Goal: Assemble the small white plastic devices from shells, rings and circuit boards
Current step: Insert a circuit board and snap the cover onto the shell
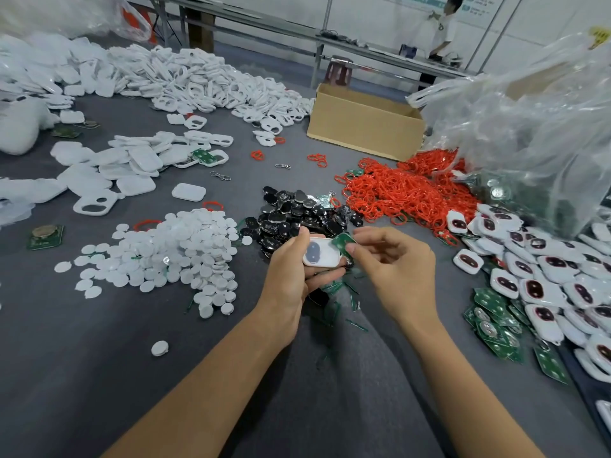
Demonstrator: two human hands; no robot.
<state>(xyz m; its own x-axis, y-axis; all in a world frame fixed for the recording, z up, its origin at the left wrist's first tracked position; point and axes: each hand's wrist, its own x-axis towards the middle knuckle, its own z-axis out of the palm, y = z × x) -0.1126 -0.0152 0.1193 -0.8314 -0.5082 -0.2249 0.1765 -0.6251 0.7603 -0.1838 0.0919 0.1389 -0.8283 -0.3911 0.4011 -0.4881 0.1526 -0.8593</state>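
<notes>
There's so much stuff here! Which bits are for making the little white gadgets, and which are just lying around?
For the job: white shell in the left hand; green circuit board pinched by the right hand; pile of red rings; heap of spare white shells.
Just lying about: cardboard box; clear plastic bag; stool in the background.

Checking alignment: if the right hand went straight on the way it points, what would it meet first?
The right hand would likely meet the shell in the left hand, its pinched board leading.
</notes>
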